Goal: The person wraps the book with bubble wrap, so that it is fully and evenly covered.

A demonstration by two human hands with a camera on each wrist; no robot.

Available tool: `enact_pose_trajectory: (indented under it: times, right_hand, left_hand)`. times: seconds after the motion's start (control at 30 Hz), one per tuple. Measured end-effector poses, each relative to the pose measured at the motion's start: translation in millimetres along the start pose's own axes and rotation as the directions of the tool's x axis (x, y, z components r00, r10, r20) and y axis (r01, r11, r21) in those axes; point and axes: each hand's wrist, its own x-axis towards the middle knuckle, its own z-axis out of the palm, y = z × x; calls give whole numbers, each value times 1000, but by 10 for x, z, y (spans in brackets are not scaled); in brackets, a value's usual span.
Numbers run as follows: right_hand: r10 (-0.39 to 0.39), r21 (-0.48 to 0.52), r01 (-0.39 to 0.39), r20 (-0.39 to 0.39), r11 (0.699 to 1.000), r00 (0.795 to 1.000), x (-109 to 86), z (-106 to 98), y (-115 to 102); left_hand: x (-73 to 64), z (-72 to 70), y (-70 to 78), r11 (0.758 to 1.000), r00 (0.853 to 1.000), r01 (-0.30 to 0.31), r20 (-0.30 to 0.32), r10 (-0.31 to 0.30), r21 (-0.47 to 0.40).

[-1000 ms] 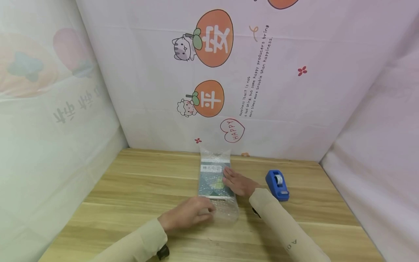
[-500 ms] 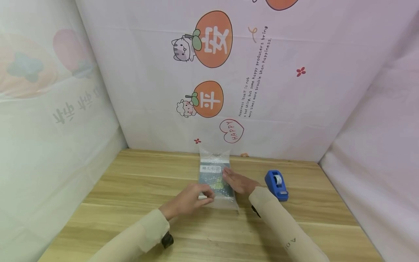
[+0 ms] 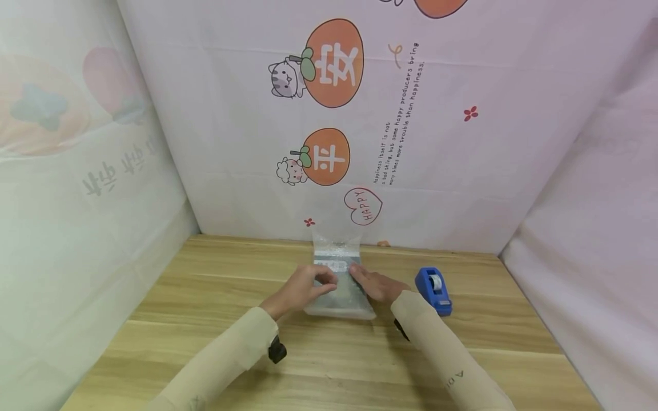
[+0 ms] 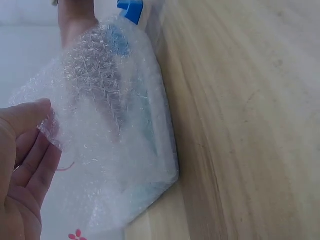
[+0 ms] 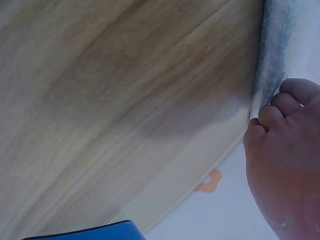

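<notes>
Toward the far side of the wood-grain table, a book with a blue-green cover, lying flat in clear bubble wrap. Different from a second ago: near flap of the wrap then low on the table before the book, now lifted and drawn back over the cover, veiling the pale strip along its near edge. Shifted with it: the left hand, from the book's near left corner to above the left part of the cover, grip pinching the flap's edge between thumb and fingers. Much as before: the right hand, resting along the book's right edge, grip loose, fingers extended rather than clasping.

To the right of the book, just past the right sleeve, a blue tape dispenser loaded with a roll. Behind the book, a pale printed cloth with orange fruits and a red heart. In the way of the head view: both hands, over the book's sides.

Hard to read through the wrap: the cover's title. Cut off at the bottom of the right wrist view: the dispenser. Impossible to tell: whether the wrap's far end touches the cloth.
</notes>
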Motion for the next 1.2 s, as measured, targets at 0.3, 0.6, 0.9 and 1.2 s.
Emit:
enact_pose_trajectory:
  times: [0.3, 0.6, 0.9, 1.2]
  right_hand:
    - [78, 43, -78, -3, 996, 997, 15, -22, 10]
    - [42, 31, -42, 16, 999, 999, 11, -44, -36]
    - [43, 2, -43, -5, 999, 999, 27, -69, -79]
    - [-97, -182, 100, 26, 978, 995, 105, -85, -32]
  left_hand:
    - [118, 20, -173, 994, 994, 102, -30, -103, -44]
    - [180, 53, -314, 979, 981, 187, -39, -191, -77]
    - [222, 122, -519, 973, 975, 216, -33, -219, -85]
    - [310, 208, -695, 984, 986, 161, -21, -163, -71]
